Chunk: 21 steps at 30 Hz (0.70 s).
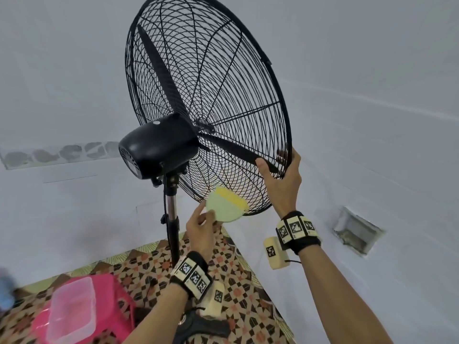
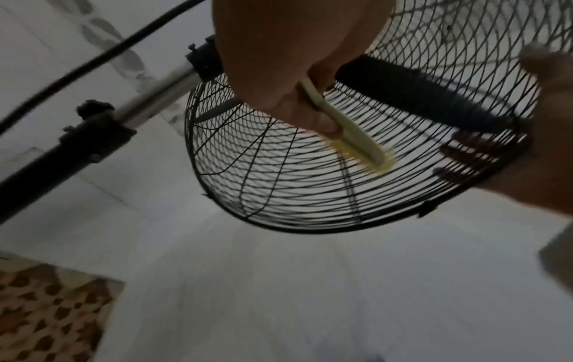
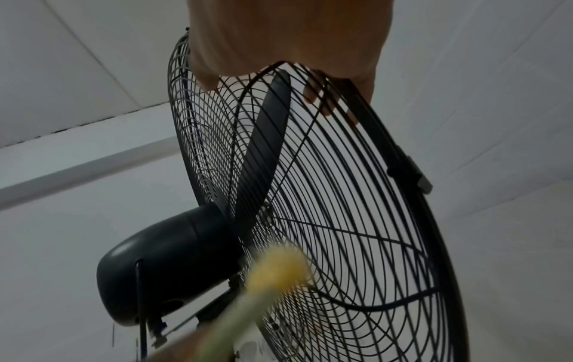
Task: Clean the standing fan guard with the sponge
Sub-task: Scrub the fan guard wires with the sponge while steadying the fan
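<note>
Fan guard sits up and ahead of both hands, tilted. Right hand grips its lower rim; left hand, nearer the bottom wires, pinches sponge against them.

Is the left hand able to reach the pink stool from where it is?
Probably not right now. The left hand is up at the bottom of the fan guard, pinching the sponge. The pink stool sits far below on the floor; nothing blocks it, but the person would likely need to bend.
</note>
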Available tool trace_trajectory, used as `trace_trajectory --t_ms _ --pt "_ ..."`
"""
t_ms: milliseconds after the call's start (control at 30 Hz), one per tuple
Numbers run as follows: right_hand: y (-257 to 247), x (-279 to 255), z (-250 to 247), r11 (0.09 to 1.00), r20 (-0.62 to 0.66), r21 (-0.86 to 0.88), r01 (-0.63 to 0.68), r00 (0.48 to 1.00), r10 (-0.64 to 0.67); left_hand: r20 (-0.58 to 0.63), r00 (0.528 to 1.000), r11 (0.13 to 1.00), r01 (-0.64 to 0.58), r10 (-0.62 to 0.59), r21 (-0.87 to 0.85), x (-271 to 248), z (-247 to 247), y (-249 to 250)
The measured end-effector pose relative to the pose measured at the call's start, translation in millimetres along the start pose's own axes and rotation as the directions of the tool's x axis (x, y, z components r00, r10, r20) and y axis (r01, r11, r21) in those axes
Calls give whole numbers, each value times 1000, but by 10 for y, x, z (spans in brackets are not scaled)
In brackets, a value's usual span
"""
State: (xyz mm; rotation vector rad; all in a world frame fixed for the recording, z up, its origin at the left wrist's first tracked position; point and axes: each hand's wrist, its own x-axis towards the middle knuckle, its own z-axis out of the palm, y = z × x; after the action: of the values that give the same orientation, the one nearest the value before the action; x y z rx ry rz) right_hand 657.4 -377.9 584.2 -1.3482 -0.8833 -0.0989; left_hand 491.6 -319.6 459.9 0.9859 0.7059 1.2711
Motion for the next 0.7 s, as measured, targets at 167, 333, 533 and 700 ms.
trace_trajectory --t_ms 167,333,533,700 --pt "6 -2 27 1000 -2 -8 2 1000 -2 71 990 992 -121 122 -27 60 280 317" --pt "10 15 -25 1000 13 -25 -11 1000 12 -4 999 994 -46 47 100 24 117 23" --pt "-43 -23 29 1000 -3 -23 -11 1000 11 52 987 989 -150 151 -5 5 257 261" --pt "-39 -7 -6 999 7 -19 -42 999 42 3 996 992 -94 94 87 -4 199 35"
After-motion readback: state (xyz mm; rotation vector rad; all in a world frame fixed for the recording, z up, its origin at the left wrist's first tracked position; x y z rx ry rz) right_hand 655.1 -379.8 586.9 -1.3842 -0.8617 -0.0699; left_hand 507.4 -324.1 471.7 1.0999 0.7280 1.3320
